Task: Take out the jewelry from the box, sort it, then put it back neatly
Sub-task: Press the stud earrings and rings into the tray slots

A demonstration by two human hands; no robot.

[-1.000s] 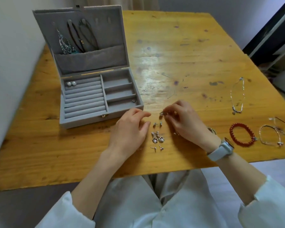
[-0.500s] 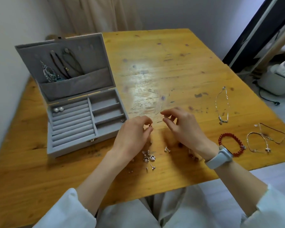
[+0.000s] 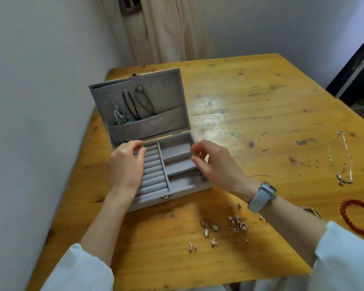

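A grey jewelry box (image 3: 187,191) stands open on the wooden table (image 3: 261,106). Necklaces (image 3: 130,106) hang inside its lid. My left hand (image 3: 124,164) hovers over the ring-roll rows at the back left and pinches something tiny that I cannot make out. My right hand (image 3: 212,162) is above the right compartments and pinches a small silver earring (image 3: 194,153). Several loose earrings (image 3: 221,229) lie on the table in front of the box.
A silver chain bracelet (image 3: 341,158) and a red bead bracelet (image 3: 359,219) lie at the right. A white wall runs close along the table's left side. A cream curtain (image 3: 162,28) hangs behind the table. A watch sits on my right wrist.
Both hands have lifted from the earring pile and moved left and away to the box, each pinching a small piece. The view has tilted up and left.
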